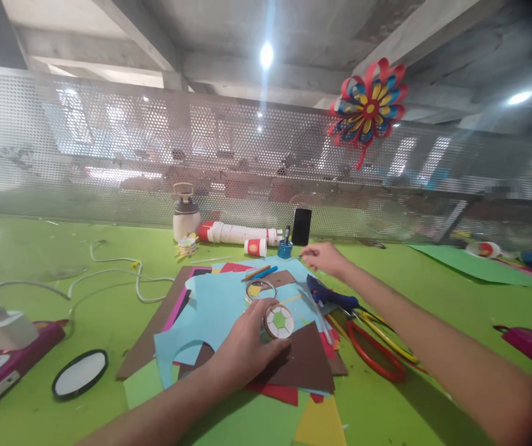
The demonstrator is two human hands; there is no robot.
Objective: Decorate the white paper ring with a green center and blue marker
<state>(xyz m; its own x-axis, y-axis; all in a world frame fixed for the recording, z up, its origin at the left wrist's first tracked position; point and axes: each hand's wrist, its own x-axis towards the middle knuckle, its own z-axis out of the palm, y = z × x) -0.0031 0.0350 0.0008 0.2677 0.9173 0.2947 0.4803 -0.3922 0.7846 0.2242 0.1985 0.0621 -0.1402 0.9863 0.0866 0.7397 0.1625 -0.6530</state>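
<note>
My left hand (pixel 249 347) is closed around a small round piece (pixel 279 321) with a brown rim. Its face is white, with a green centre and thin dark lines like a football. Beneath that hand lie sheets of light blue paper (pixel 219 310) and brown card (pixel 300 359). Farther off, my right hand (pixel 324 257) reaches out with fingertips pressed together; whatever they may hold is too small to make out. It is near a blue pot (pixel 285 249) with a dark marker in it. A dark blue glue gun (pixel 333 296) lies below the right forearm.
Red-handled scissors (pixel 377 359) lie right of the papers, beside yellow handles. A clear ring (pixel 261 291) and pens (pixel 266 272) rest on the sheets. Behind stand a phone (pixel 301 227), paper cup (pixel 255 248) and spray bottle (pixel 186 217). A power strip (pixel 19 359) sits left.
</note>
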